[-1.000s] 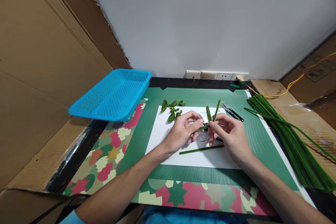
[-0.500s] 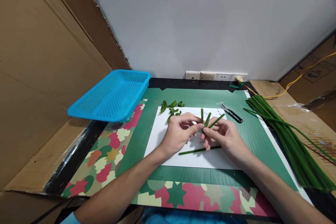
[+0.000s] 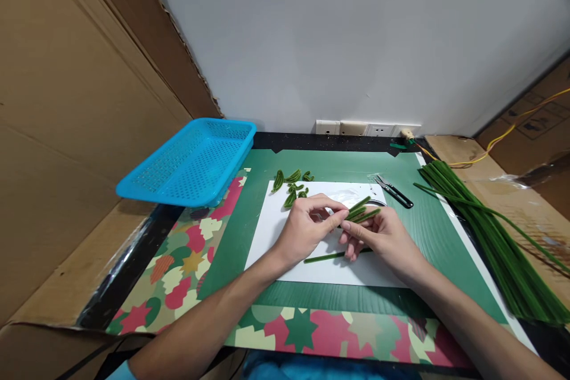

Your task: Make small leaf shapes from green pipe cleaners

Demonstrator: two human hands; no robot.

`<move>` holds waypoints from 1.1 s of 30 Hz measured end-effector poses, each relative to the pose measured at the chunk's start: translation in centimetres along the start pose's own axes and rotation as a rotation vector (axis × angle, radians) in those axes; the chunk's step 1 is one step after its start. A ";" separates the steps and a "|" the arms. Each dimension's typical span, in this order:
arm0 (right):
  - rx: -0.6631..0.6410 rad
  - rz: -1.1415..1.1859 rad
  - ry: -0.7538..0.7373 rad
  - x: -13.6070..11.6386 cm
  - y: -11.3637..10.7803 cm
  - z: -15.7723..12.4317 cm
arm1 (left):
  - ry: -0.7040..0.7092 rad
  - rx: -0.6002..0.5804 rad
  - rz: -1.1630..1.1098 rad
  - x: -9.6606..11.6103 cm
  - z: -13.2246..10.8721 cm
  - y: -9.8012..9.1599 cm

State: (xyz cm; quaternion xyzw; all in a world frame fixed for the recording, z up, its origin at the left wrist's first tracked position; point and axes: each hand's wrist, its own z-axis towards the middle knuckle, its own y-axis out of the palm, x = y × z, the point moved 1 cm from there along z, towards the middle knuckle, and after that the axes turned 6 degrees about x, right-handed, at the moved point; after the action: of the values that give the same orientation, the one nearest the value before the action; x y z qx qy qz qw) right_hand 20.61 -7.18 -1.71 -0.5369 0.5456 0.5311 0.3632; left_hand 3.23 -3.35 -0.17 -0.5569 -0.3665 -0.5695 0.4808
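Note:
Between my hands are a few short green pipe cleaners (image 3: 361, 212), held over the white paper and slanting up to the right. My left hand (image 3: 312, 222) pinches their lower left ends between thumb and fingertips. From the other side my right hand (image 3: 378, 231) is closed on the same pieces, its thumb close to the left thumb. The fingers hide where the pieces meet. A longer straight green pipe cleaner (image 3: 327, 257) lies on the white paper (image 3: 285, 272) under my hands, its right end covered by my right hand.
Several curled green pipe cleaner pieces (image 3: 291, 184) lie beyond my left hand. Black-handled snips (image 3: 396, 193) rest on the green mat (image 3: 445, 249). A bundle of long green pipe cleaners (image 3: 490, 243) is at the right, a blue plastic basket (image 3: 187, 160) at the left.
The pipe cleaner pieces, fanned apart and partly upright before, now lie closer together and lean to the right. Both hands stay in nearly the same place.

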 end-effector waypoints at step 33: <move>0.327 -0.202 -0.292 -1.5 -1.8 -0.2 | -0.337 -0.170 -0.167 0.4 -0.3 0.2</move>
State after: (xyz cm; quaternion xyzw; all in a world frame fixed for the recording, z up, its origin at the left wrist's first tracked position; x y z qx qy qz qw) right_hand 22.60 -6.84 -0.51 -0.4402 0.5097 0.4687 0.5716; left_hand 3.37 -3.76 0.11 -0.6504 -0.4372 -0.5353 0.3150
